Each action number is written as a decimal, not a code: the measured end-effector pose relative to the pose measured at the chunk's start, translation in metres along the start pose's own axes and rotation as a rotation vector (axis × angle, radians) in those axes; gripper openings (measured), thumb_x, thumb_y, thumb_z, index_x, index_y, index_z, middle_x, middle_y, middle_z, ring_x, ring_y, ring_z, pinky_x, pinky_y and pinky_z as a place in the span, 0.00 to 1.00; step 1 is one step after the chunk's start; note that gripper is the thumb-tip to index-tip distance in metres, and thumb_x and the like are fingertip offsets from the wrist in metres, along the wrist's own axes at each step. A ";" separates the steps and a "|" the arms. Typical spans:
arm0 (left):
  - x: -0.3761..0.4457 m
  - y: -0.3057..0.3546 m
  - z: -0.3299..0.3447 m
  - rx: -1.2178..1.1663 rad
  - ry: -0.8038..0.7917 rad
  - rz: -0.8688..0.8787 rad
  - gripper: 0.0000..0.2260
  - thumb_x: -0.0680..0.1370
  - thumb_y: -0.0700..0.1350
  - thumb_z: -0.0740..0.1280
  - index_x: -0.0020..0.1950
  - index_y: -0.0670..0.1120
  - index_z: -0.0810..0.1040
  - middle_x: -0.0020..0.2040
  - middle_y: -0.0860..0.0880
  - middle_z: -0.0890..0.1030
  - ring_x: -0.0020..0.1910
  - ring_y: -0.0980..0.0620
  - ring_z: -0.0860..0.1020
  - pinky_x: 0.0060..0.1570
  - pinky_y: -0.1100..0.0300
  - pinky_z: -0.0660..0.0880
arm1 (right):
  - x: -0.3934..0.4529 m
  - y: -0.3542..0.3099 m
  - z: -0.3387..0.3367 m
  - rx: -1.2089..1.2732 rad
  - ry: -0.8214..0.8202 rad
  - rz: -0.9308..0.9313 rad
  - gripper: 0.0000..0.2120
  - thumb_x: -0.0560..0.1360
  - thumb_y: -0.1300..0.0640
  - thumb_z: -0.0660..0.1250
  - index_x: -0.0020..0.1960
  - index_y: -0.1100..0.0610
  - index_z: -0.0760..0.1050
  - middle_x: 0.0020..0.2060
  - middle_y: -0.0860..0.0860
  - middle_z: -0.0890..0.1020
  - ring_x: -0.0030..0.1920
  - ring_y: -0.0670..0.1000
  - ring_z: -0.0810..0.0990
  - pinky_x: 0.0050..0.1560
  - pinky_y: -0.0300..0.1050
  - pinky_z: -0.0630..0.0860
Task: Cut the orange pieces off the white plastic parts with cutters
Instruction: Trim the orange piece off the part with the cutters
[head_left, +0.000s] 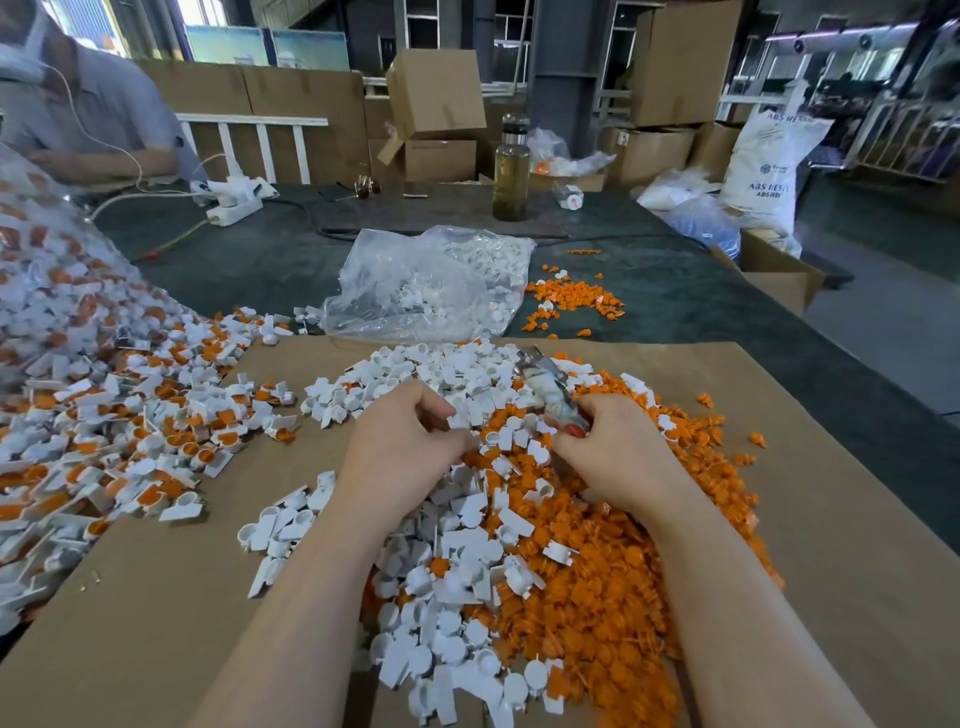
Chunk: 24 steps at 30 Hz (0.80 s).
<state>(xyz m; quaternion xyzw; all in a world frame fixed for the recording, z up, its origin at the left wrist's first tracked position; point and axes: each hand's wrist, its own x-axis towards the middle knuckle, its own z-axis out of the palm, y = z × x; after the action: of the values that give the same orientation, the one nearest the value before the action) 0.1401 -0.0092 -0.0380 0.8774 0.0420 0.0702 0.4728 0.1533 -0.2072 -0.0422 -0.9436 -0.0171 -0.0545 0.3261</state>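
We pinch a small white plastic part (458, 420) in our left hand (400, 441); our right hand (618, 447) grips the tape-wrapped metal cutters (550, 395), blades up. We judge we are between cuts; next comes an uncut orange-and-white piece from the left heap (130, 415).

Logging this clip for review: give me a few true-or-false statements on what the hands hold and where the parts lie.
1. The right hand grips the cutters. True.
2. The left hand lies flat and empty. False: its fingers pinch a white part.
3. The clear bag holds orange pieces. False: it holds white parts.
4. A bottle stands upright on the dark table. True.
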 end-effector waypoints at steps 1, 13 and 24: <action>0.000 0.001 0.000 -0.057 0.002 -0.013 0.11 0.69 0.47 0.78 0.43 0.52 0.77 0.38 0.52 0.81 0.29 0.58 0.76 0.29 0.64 0.69 | 0.000 0.000 0.000 0.016 0.005 -0.005 0.10 0.75 0.57 0.65 0.35 0.53 0.71 0.31 0.49 0.76 0.30 0.48 0.74 0.27 0.40 0.66; -0.007 0.011 -0.001 -0.292 -0.045 -0.012 0.05 0.74 0.45 0.74 0.46 0.55 0.84 0.40 0.50 0.84 0.36 0.56 0.80 0.35 0.67 0.75 | -0.003 -0.008 0.002 0.087 0.113 -0.129 0.11 0.78 0.49 0.65 0.39 0.52 0.71 0.31 0.46 0.74 0.32 0.45 0.72 0.30 0.37 0.62; -0.011 0.020 0.007 -0.373 -0.092 -0.033 0.12 0.75 0.40 0.73 0.52 0.57 0.80 0.48 0.48 0.84 0.46 0.52 0.84 0.49 0.57 0.80 | -0.006 -0.013 -0.002 0.328 0.132 -0.180 0.05 0.76 0.59 0.66 0.51 0.57 0.79 0.36 0.51 0.79 0.32 0.45 0.73 0.29 0.35 0.67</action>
<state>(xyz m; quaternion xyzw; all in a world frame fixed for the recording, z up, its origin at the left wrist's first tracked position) 0.1304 -0.0278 -0.0259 0.7759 0.0209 0.0289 0.6298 0.1462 -0.1980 -0.0330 -0.8667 -0.0887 -0.1419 0.4699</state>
